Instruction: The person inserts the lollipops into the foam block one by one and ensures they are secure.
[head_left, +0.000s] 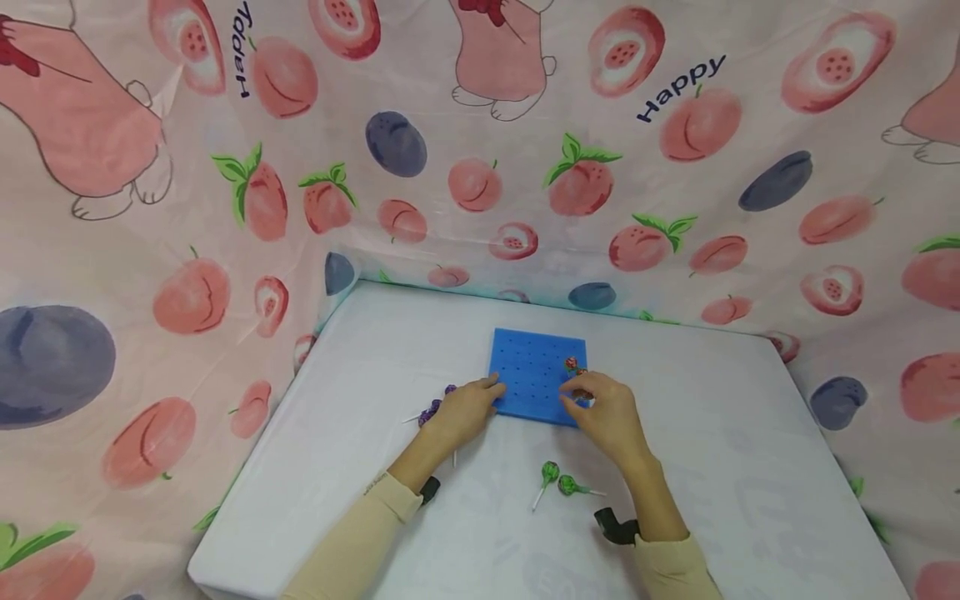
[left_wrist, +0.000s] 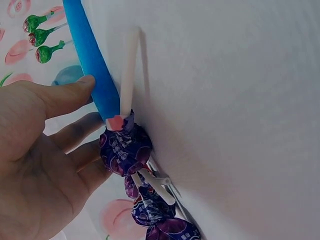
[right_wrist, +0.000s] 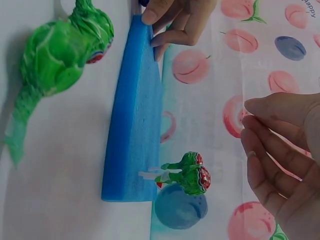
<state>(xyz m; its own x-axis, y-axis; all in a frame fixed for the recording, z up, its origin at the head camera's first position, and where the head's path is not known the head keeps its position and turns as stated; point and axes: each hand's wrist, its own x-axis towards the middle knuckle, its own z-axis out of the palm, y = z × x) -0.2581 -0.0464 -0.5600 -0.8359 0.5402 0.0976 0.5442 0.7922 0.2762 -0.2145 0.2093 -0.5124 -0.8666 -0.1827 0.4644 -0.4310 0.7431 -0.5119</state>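
A blue foam board [head_left: 532, 367] dotted with small holes lies flat on the table. My left hand [head_left: 468, 408] holds it at its near left corner, thumb on the side and fingers over the face. Just above the board's right edge, my right hand [right_wrist: 285, 150] has its thumb and fingers loosely bent, with nothing between them. Below that hand, green-and-red wrapped lollipops [right_wrist: 192, 175] stand upright in the board by their white sticks; the left wrist view shows three in a row. Several purple lollipops [left_wrist: 125, 150] lie beside and partly under my left hand.
Two more green lollipops [head_left: 550, 472] lie on the white table [head_left: 360, 358] in front of the board, between my forearms. A fruit-patterned cloth [head_left: 480, 133] rises along the back and sides of the table.
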